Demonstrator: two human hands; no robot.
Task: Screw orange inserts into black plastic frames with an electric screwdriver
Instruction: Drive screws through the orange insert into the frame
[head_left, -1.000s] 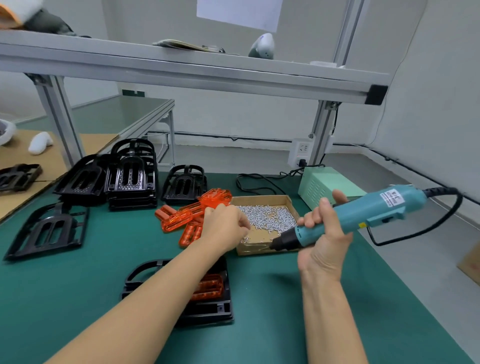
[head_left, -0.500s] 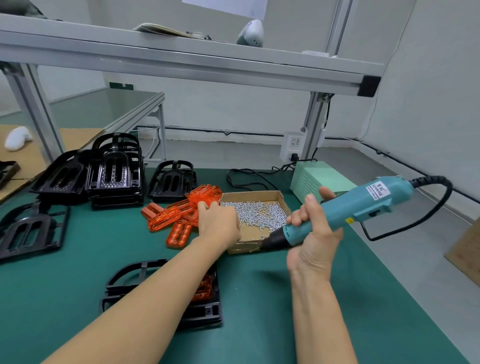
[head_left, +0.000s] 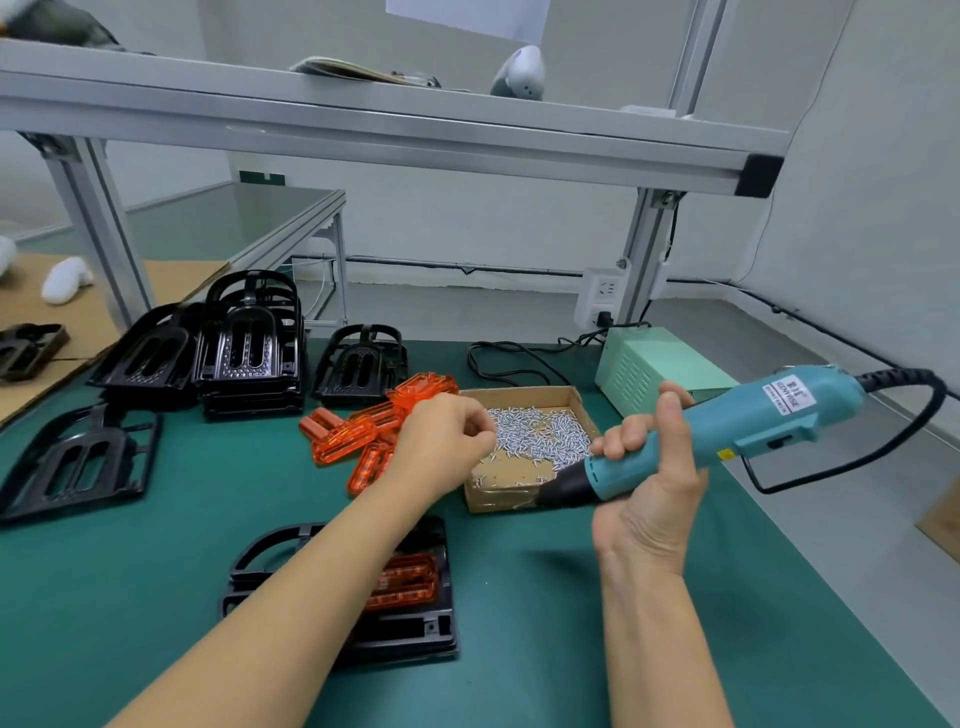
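Note:
A black plastic frame lies on the green mat in front of me, partly under my left forearm, with an orange insert seated in it. My left hand is at the left edge of an open cardboard box of small silver screws; its curled fingertips pinch a screw. My right hand grips a teal electric screwdriver in the air, its black tip pointing left over the box's front corner. Loose orange inserts are piled just left of the box.
Stacked black frames stand at the back left, one more behind the inserts and another at the far left. A green power unit and its cables sit behind the box. An aluminium shelf beam runs overhead.
My left hand has moved a little right, onto the box's edge at the screws. The right hand keeps holding the screwdriver in about the same place. The camera has shifted slightly.

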